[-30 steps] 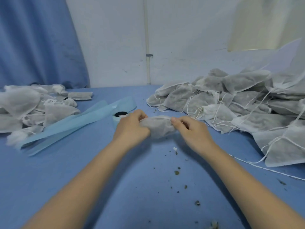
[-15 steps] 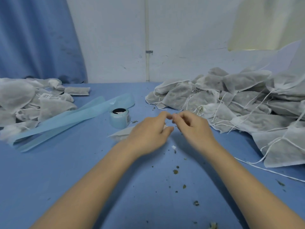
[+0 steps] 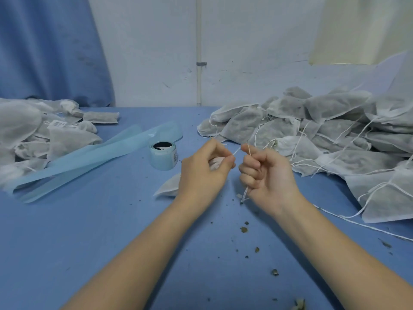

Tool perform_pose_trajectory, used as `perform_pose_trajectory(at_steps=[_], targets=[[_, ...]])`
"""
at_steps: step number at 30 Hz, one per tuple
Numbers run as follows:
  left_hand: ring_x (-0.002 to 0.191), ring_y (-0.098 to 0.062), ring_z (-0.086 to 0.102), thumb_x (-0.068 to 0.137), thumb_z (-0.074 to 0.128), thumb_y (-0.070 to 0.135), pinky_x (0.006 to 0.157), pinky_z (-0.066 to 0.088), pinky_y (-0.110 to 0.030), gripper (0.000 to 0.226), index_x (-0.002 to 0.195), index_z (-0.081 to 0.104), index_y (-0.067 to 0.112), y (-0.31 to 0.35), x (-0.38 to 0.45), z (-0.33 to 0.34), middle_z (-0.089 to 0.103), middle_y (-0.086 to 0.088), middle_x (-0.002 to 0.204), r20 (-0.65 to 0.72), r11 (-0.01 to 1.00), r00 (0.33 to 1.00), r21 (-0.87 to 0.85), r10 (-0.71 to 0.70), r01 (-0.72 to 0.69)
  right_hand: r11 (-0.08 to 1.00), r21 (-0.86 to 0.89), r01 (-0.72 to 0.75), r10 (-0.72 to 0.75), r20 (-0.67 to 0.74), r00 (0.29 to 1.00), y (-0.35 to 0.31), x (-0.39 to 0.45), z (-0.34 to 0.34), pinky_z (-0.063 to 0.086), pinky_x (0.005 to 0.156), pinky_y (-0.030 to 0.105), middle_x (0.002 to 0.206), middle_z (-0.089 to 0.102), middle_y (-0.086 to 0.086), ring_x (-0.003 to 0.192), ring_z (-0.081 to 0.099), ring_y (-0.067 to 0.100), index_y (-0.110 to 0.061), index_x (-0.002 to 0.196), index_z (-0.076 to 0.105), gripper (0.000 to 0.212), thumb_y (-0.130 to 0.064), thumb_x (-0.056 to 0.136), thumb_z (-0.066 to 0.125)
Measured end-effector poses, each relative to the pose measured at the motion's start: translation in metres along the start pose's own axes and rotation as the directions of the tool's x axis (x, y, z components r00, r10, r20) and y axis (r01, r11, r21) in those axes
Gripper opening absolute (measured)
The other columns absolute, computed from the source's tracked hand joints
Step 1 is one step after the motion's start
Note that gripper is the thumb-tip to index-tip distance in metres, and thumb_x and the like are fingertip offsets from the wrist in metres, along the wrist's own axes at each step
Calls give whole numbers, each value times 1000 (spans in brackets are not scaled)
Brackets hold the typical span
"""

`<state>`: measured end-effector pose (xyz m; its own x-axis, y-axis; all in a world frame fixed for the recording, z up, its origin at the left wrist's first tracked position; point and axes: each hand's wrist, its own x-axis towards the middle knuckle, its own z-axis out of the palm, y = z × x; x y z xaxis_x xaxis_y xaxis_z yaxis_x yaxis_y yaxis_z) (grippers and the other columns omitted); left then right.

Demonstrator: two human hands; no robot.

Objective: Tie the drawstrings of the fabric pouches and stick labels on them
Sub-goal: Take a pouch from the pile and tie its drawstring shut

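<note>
A blue bench [image 3: 93,231] carries a big heap of untied pouches [image 3: 324,135] at the right and a smaller pile [image 3: 44,135] at the left, with pale blue backing strips [image 3: 93,157] and a label roll [image 3: 163,157] between them. At the middle, the left hand [image 3: 202,173] grips a pouch [image 3: 169,186] by its gathered neck while it lies on the bench. The right hand [image 3: 268,175] pinches the white drawstring [image 3: 245,191], which runs taut between the two hands.

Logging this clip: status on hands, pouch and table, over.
Left hand grips pouch neck, pinches drawstring. Right hand pinches the other end, string taut between. Knot not yet visible. Label roll stands beyond left hand; nothing blocking.
</note>
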<state>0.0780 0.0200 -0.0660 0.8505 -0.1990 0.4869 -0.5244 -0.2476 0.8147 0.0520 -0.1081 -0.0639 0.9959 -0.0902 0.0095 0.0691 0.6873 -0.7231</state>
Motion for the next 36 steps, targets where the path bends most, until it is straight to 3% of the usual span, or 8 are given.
perform_pose_trajectory(at_steps=[5, 9, 17, 21, 24, 27, 31, 36], targets=[[63, 4, 53, 84, 69, 24, 64, 39, -10, 7, 79, 66, 21, -4, -4, -1, 64, 19, 67, -75, 999, 996, -30, -39, 37, 923, -384, 38, -3, 90, 996, 6, -2, 2, 17, 38, 16, 56, 40, -6, 45, 22, 6, -26, 114, 66, 51, -1, 83, 33], [57, 5, 51, 86, 67, 27, 60, 36, -10, 10, 77, 69, 21, -5, -4, -3, 61, 20, 58, -47, 1000, 999, 14, -28, 28, 625, -770, 128, -113, 73, 991, 12, -3, 4, 26, 40, 14, 56, 40, -6, 45, 29, 6, -41, 114, 67, 57, -3, 82, 38], [56, 12, 49, 91, 58, 23, 57, 35, -7, 19, 80, 72, 17, -5, -4, 0, 54, 17, 53, -91, 988, 993, 128, -74, 85, 180, -942, 283, -305, 220, 927, 19, -8, 6, 36, 57, 8, 58, 53, -9, 55, 49, -2, -25, 104, 49, 21, -8, 91, 48], [55, 11, 50, 93, 54, 21, 56, 35, -6, 21, 76, 67, 21, -4, 0, -4, 57, 21, 52, -109, 988, 983, 42, -145, 150, 262, -943, 203, -372, 96, 923, 18, -5, 1, 35, 51, 10, 47, 46, -15, 46, 44, -2, -25, 83, 39, 22, -18, 88, 60], [52, 8, 50, 94, 53, 20, 55, 35, -9, 22, 75, 65, 22, -5, -1, -9, 58, 21, 51, -69, 986, 984, -24, -165, 164, 414, -903, 112, -259, 2, 966, 14, -4, -4, 34, 52, 15, 44, 44, -17, 44, 43, -1, -25, 88, 59, 5, -28, 88, 64], [49, 5, 46, 93, 54, 23, 56, 33, -16, 23, 72, 63, 27, -3, -4, -13, 54, 23, 48, 18, 987, 987, -19, -161, 161, 416, -901, 121, -233, 23, 972, 9, -3, -6, 34, 60, 19, 58, 57, -17, 47, 45, -3, -26, 81, 74, 11, -32, 86, 66], [67, -5, 51, 90, 58, 30, 67, 40, -21, 18, 77, 70, 28, -1, -8, -13, 61, 9, 70, 107, 984, 994, 177, -28, 9, 415, -901, 127, -229, 32, 973, 0, -6, -5, 34, 54, 12, 53, 58, -22, 47, 49, -6, -27, 74, 75, 11, -34, 81, 70], [81, -23, 53, 94, 54, 29, 76, 36, -31, 22, 90, 73, 18, 1, -5, -9, 59, -1, 76, 40, 861, 992, 494, 116, -120, 624, -775, 99, -192, -29, 981, -1, -6, -4, 26, 42, 13, 52, 37, -10, 48, 29, 8, -4, 69, 70, 25, -25, 80, 72]])
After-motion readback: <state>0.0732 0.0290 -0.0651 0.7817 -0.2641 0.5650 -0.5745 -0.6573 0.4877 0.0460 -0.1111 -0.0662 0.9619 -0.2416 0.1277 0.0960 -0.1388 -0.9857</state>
